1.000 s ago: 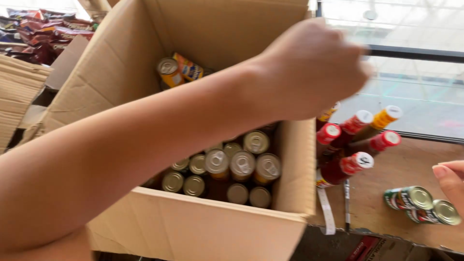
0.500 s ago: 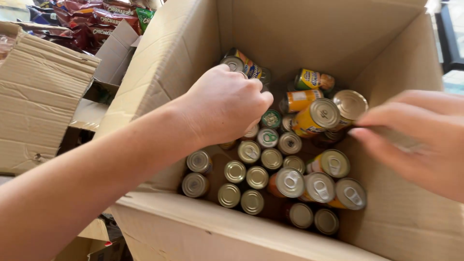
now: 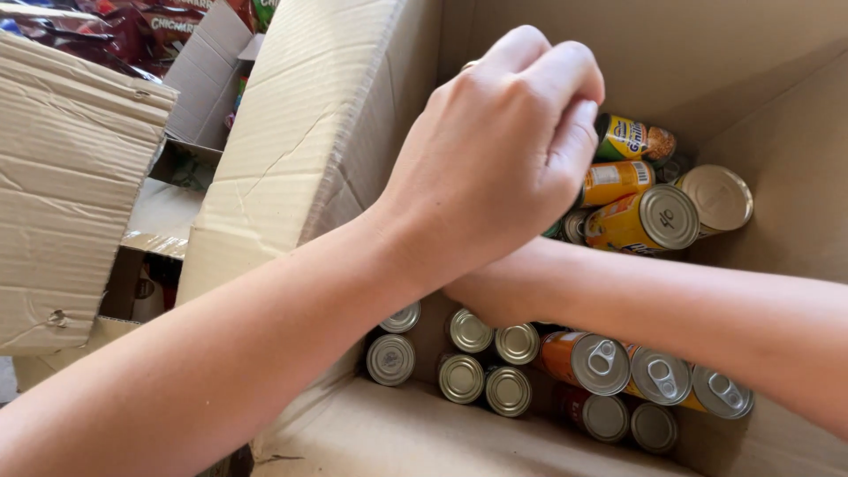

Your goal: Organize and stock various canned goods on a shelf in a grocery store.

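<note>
— Cardboard everywhere: what's at the middle of it?

— One big open box [image 3: 309, 132], seen from above, holding cans [image 3: 495, 375]. Small ones stand upright along the near wall, silver lids up. Bigger orange cans [image 3: 596, 358] with pull tabs lie beside them to the right, and yellow cans [image 3: 645, 216] are piled on their sides toward the far corner.

— And the hands?

— Both are over the box. The left hand [image 3: 499, 155] hangs above the cans, fingers curled into a loose fist; whether anything sits inside it I cannot tell. The right forearm comes in from the right, crossing under the left wrist. The right hand [image 3: 486, 296] is mostly hidden beneath that wrist, low among the upright cans, and its grip cannot be made out.

— What's around the box?

— A second, creased box [image 3: 71, 194] stands to the left, with its flap [image 3: 199, 79] folded out between the two. Red snack bags [image 3: 88, 22] show in the far left corner.
</note>
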